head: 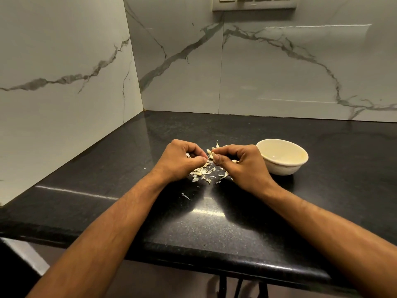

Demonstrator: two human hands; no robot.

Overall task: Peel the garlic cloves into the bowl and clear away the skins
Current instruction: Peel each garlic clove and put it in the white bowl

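The right hand (240,164) and left hand (182,161) pinch a garlic clove (211,156) between them above scattered skins (204,172) (papery bits) on the bench (214,218); the bowl (282,157) sits at three o'clock.

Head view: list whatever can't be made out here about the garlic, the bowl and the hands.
- Garlic clove: head view, mostly covered by the fingertips of the left hand and right hand; how far peeled cannot be told.
- Skins: too small to tell loose cloves from peel; some lie under the hands.
- Bowl: near inner wall hidden by its own rim; peeled cloves inside cannot be counted.
- Switch plate: cut off by the top edge.
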